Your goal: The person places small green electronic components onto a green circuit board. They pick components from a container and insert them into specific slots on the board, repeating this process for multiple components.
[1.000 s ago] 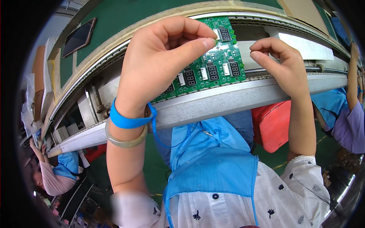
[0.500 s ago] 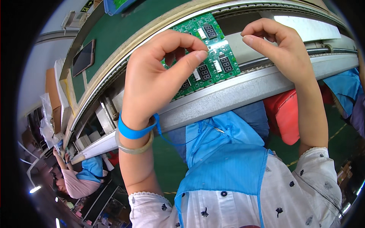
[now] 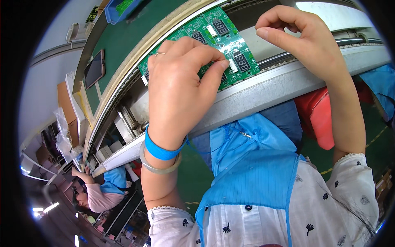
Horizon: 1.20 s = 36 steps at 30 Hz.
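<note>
My left hand (image 3: 177, 82) is over a green circuit board panel (image 3: 243, 44), back of the hand up, with a blue band round its wrist. Its thumb and forefinger are pinched together beside a small white connector (image 3: 233, 66), next to a black digit display (image 3: 242, 62). Whatever the pinch holds is too small to make out. Off the board's right end my right hand (image 3: 306, 45) is raised above the conveyor, thumb and forefinger brought together; I cannot see what is between them. Part of the panel is hidden under my left hand.
The panel lies between the rails of a conveyor, a metal rail (image 3: 284, 78) running along my side. Beyond are a phone (image 3: 94, 68) and a blue bin (image 3: 119, 11) on a green surface. Another person (image 3: 103, 193) sits at the far left.
My left hand has turned its back upward and its pinch has moved to the white connector. My right hand stays raised in a similar pose. The view has shifted slightly.
</note>
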Motion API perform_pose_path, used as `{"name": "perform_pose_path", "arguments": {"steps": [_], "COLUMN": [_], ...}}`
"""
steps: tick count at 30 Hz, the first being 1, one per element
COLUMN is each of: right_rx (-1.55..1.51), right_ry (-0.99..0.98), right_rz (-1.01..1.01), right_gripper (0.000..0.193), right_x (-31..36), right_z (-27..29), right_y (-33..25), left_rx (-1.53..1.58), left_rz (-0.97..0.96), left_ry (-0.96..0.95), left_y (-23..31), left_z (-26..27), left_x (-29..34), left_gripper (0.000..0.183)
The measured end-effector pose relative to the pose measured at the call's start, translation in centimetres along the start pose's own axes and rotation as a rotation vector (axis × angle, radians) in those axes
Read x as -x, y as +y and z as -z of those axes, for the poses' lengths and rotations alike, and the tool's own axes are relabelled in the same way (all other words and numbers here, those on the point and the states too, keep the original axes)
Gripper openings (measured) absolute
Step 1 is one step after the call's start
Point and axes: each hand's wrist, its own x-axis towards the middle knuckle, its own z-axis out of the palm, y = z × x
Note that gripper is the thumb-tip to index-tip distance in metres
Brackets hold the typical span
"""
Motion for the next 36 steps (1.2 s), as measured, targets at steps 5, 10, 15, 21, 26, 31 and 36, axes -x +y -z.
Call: {"name": "perform_pose_path", "arguments": {"steps": [5,10,15,21,26,31,36], "right_rx": [-0.167,-0.267,-0.150,-0.292,-0.271,-0.160,-0.284], "right_ry": [0.060,0.039,0.098,0.035,0.052,0.077,0.030], "right_rz": [-0.102,-0.080,-0.039,-0.038,-0.062,-0.052,-0.066], "right_gripper": [0.017,0.017,0.017,0.016,0.016,0.017,0.017], "right_x": [0.4,0.1,0.6,0.4,0.2,0.7,0.1], "right_z": [-0.1,0.0,-0.2,0.2,-0.2,0.1,0.3], "right_y": [-1.7,-0.1,-1.8,-0.7,-0.1,-2.0,-0.5], "left_rx": [-0.067,-0.101,-0.144,-0.189,-0.214,-0.164,-0.148], "left_rz": [-0.045,-0.069,-0.064,-0.051,-0.045,-0.023,-0.017], "left_ry": [0.014,0.034,0.024,0.009,0.006,0.020,0.019], "left_y": [0.1,0.1,0.4,0.7,0.8,0.6,0.6], "left_z": [-0.5,-0.6,-0.6,-0.4,-0.5,-0.7,-0.9], "left_x": [-0.1,-0.2,-0.2,-0.2,-0.2,0.1,0.1], "left_gripper": [0.006,0.007,0.008,0.007,0.007,0.006,0.006]}}
